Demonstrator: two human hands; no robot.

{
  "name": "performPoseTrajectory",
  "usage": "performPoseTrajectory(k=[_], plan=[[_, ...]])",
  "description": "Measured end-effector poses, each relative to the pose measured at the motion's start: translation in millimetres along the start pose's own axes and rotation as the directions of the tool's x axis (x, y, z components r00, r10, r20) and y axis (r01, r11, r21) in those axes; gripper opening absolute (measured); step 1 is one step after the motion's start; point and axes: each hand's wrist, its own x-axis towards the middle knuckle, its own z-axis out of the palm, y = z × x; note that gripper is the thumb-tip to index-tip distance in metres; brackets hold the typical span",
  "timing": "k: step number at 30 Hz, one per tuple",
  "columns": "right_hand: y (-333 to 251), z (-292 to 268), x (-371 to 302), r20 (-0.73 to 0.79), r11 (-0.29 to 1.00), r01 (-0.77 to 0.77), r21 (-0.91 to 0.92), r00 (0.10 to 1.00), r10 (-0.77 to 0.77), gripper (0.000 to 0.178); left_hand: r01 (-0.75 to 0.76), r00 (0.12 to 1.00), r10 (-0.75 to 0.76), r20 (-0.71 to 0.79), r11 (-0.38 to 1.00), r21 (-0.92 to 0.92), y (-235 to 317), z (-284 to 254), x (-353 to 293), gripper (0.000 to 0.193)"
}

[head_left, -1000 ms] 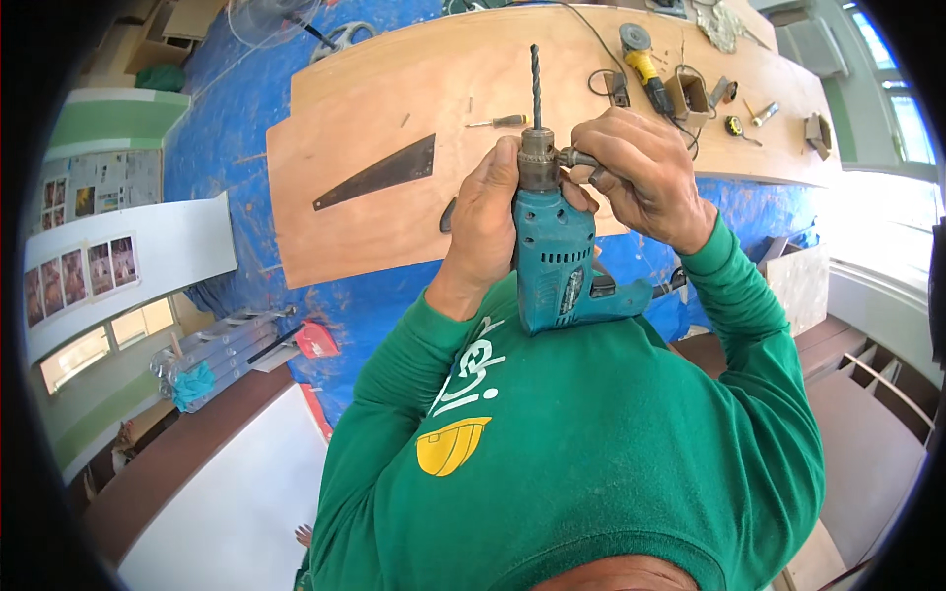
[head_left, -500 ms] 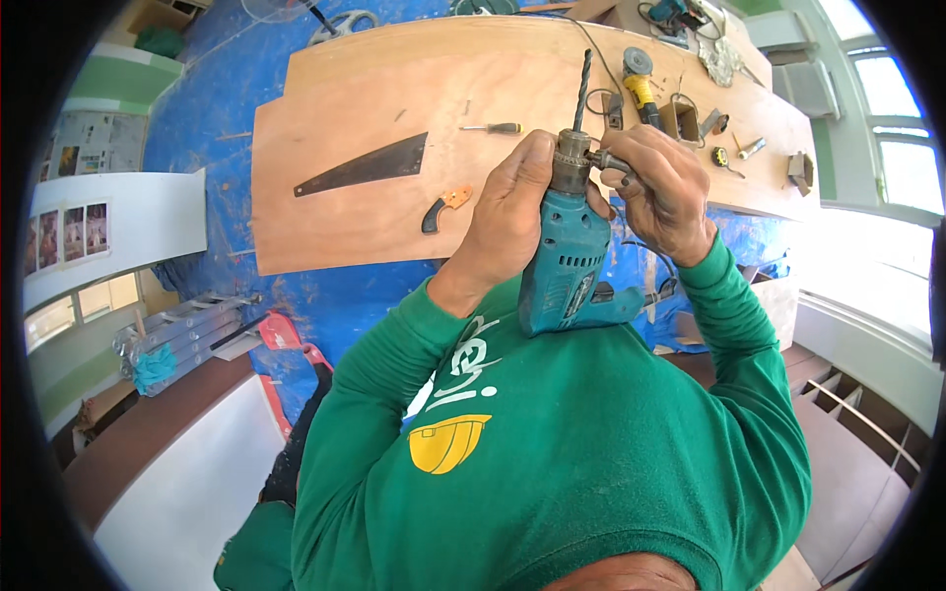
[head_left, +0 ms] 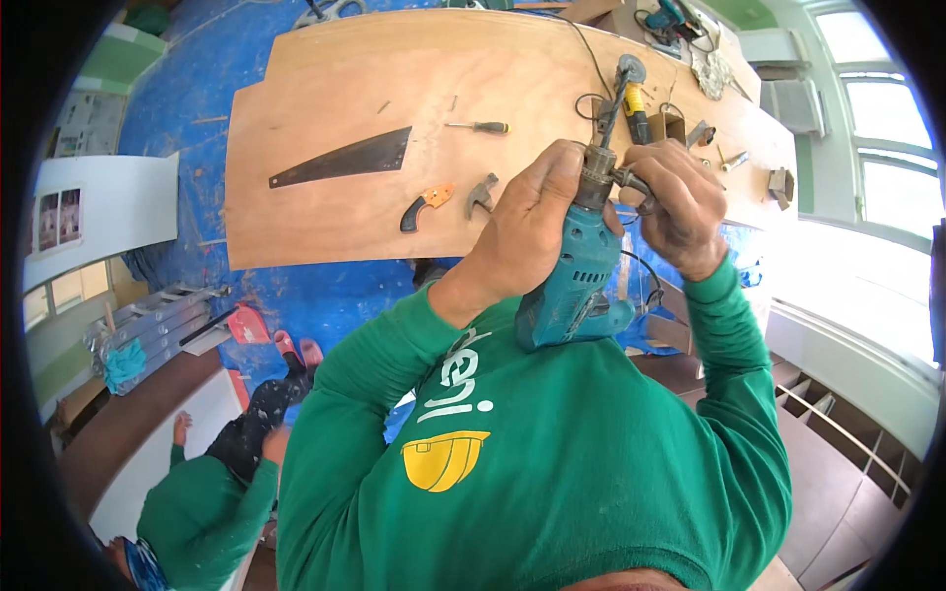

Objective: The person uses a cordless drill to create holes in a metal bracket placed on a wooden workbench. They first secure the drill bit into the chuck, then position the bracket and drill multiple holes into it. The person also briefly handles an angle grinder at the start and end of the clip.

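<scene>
A teal power drill (head_left: 579, 276) rests its rear end against my chest, bit pointing away and slightly right. My left hand (head_left: 527, 217) is closed around the front of the drill beside its metal chuck (head_left: 595, 177). In the chuck sits a long twist drill bit (head_left: 615, 110). Fingers of my right hand (head_left: 682, 202) pinch a chuck key (head_left: 632, 181) against the right side of the chuck. Some right fingers are hidden behind the key and the drill.
Beyond my hands, a wooden board table (head_left: 325, 108) carries a loose saw blade (head_left: 345, 158), orange saw handle (head_left: 427, 207), hammer (head_left: 481, 195), screwdriver (head_left: 480, 127) and yellow angle grinder (head_left: 635, 108). A person (head_left: 202, 512) in green sits at lower left, near a folded ladder (head_left: 158, 330).
My view has shifted, bringing the hammer and the seated person into sight. The drill leans slightly further right. Both hands keep their grips on the drill and chuck key.
</scene>
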Motion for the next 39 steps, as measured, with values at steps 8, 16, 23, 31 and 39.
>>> performPoseTrajectory(k=[8, 16, 23, 31, 39], plan=[[34.1, -41.1, 38.4, 0.371, 0.893, 0.432, -0.128, 0.856, -0.360, 0.040, -0.038, 0.998, 0.037, -0.041, 0.999, -0.028, -11.5, 12.2, 8.9, 0.050], [2.0, -14.7, 13.8, 0.295, 0.994, 0.036, -0.102, 0.956, -0.004, 0.030, 0.027, 0.997, -0.033, -0.064, 0.996, -0.084, 5.0, -1.8, -7.4, 0.044], [1.1, -7.7, 33.7, 0.340, 0.988, 0.146, 0.053, 0.928, -0.155, 0.040, -0.074, 0.992, 0.083, -0.093, 0.993, 0.090, 6.6, -3.3, -12.4, 0.048], [-31.1, 23.1, 2.5, 0.098, 0.998, 0.000, -0.059, 0.995, 0.006, 0.042, -0.006, 0.992, 0.002, -0.130, 0.999, -0.032, 6.2, 4.5, -34.4, 0.038], [-50.8, 40.3, -2.0, 0.104, 0.943, -0.314, -0.110, 0.940, 0.325, 0.036, 0.067, 0.987, -0.073, -0.140, 0.997, -0.045, 4.1, -11.7, -33.5, 0.033]])
